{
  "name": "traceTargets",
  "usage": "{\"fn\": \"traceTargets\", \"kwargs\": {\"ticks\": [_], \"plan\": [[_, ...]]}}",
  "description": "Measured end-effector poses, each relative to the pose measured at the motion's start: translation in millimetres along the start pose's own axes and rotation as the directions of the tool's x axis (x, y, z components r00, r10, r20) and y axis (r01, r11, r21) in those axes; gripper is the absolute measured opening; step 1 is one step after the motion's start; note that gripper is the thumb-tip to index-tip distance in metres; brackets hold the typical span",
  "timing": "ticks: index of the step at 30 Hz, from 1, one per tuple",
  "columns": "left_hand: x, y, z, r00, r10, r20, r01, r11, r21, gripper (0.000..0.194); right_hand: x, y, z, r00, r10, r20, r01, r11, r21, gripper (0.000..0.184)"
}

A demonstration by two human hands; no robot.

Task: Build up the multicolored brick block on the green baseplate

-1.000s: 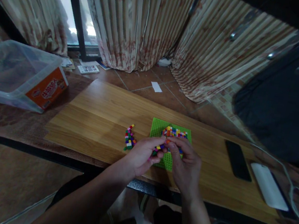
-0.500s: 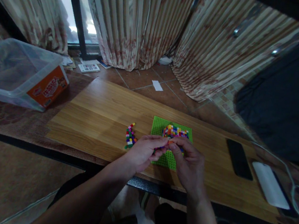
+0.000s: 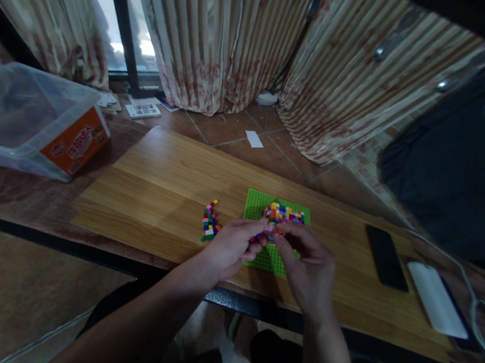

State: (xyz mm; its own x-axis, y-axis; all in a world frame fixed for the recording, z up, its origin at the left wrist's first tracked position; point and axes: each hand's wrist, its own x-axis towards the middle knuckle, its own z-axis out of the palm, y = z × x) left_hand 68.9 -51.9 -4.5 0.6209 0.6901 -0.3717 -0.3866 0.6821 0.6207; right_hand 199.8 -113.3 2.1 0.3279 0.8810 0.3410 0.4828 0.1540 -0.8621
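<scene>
My left hand (image 3: 235,245) is closed on a small cluster of toy bricks (image 3: 269,229), pink and purple ones showing past the fingertips. Close beside it, my right hand (image 3: 308,265) pinches a small orange brick (image 3: 279,234) between thumb and forefinger. Both hands are over a green studded baseplate (image 3: 255,203). A multicoloured block of bricks (image 3: 286,213) stands on that plate just beyond my fingers, its near side partly hidden by them. To the left, a curved strip of coloured bricks (image 3: 209,222) lies on the wooden board.
A wooden board (image 3: 153,192) covers the tabletop. At the left stands a clear plastic bin (image 3: 23,140) with an orange label. A black phone (image 3: 387,258) and a white device (image 3: 436,298) with a cable lie at the right. Curtains (image 3: 246,41) hang behind.
My right fingertips have moved slightly away from the left ones, so the pink bricks in my left hand show more. The baseplate and the curved strip stay put.
</scene>
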Motion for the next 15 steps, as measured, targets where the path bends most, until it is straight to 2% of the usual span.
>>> {"fn": "traceTargets", "kwargs": {"ticks": [4, 11, 15], "plan": [[0.1, 1.0, 0.0, 1.0, 0.02, 0.013, -0.021, 0.999, 0.043, 0.032, 1.2, -1.1, -0.6, 0.998, -0.02, 0.057, 0.027, 0.992, -0.123, 0.014], [-0.7, 2.9, -0.9, 0.999, 0.036, 0.029, -0.038, 0.996, 0.075, 0.034, 2.2, -2.7, -1.0, 0.975, -0.181, 0.131, 0.206, 0.954, -0.219, 0.016], [-1.5, 2.6, -2.0, 0.998, 0.015, 0.064, -0.019, 0.998, 0.061, 0.029, 2.7, -3.1, -2.0, 0.975, -0.168, 0.145, 0.193, 0.964, -0.181, 0.016]]}}
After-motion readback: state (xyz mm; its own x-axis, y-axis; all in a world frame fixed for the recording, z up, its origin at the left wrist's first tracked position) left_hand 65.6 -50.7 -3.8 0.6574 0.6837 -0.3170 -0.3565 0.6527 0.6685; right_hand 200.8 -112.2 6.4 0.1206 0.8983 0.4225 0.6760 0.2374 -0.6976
